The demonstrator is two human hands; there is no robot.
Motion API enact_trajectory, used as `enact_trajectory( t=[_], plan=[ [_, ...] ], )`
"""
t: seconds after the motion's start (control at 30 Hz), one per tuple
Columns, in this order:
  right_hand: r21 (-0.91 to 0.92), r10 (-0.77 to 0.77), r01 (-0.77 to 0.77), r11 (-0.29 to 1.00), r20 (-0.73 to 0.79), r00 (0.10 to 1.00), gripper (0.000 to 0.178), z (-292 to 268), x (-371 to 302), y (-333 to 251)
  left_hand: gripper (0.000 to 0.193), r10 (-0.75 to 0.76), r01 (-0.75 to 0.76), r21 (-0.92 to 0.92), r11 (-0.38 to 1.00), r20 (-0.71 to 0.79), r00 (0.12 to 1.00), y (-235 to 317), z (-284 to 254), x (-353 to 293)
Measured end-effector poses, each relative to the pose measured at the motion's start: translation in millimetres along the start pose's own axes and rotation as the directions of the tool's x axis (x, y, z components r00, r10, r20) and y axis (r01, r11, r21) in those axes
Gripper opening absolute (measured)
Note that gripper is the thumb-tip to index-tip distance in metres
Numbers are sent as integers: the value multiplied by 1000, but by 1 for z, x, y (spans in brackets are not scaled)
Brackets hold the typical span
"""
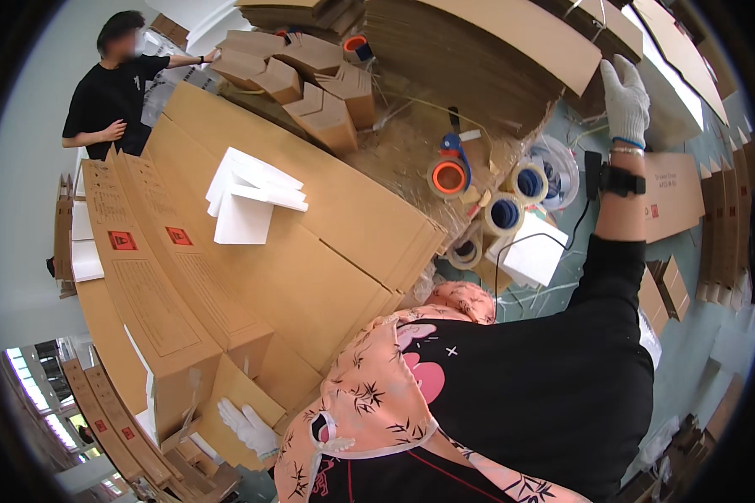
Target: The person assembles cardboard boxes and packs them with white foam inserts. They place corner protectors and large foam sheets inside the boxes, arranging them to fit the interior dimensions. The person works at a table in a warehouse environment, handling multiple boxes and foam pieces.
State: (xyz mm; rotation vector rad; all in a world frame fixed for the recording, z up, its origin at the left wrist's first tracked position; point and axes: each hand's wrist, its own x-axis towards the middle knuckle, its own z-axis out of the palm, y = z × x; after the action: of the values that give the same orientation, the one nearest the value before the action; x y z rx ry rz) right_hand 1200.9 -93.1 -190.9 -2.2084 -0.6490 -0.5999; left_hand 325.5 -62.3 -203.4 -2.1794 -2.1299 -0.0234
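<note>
My left hand (pixel 248 427), in a white glove, has its fingers stretched out against a brown cardboard flap (pixel 231 394) at the lower left. My right hand (pixel 626 102), also gloved in white, reaches far out at the upper right. Its fingers are extended and spread a little at the edge of stacked cardboard sheets (pixel 596 38); nothing shows inside it. Beside my left hand stand tall cardboard cartons (pixel 155 310) in a row. Several folded white pieces (pixel 247 197) lie on a large brown cardboard sheet (pixel 352 268) in front of me.
A tape dispenser (pixel 450 168), several tape rolls (pixel 503 214) and a white box (pixel 533 251) sit right of centre. Folded cardboard pieces (pixel 323 113) stand at the back. A co-worker in black (pixel 113 101) reaches toward them from the far left. A black cable (pixel 580 222) hangs near my right arm.
</note>
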Motion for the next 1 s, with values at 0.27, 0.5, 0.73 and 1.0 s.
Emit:
enact_trajectory(
  t=[0.27,0.5,0.73,1.0],
  plan=[
    [240,58,-348,906,744,666,28,57,-245,-81,57,66,-68,-32,997,-68,996,-16,22,14],
    [51,0,-50,997,707,707,31,55,-236,-106,55,43,-47,-64,997,-71,997,-5,20,3],
    [-126,-155,408,904,793,589,27,104,-176,-55,51,66,-75,-220,973,-47,997,16,-1,4],
    [-140,-233,566,813,811,536,26,221,-179,-3,44,572,-513,-440,737,3,820,178,-88,51]
  ],
)
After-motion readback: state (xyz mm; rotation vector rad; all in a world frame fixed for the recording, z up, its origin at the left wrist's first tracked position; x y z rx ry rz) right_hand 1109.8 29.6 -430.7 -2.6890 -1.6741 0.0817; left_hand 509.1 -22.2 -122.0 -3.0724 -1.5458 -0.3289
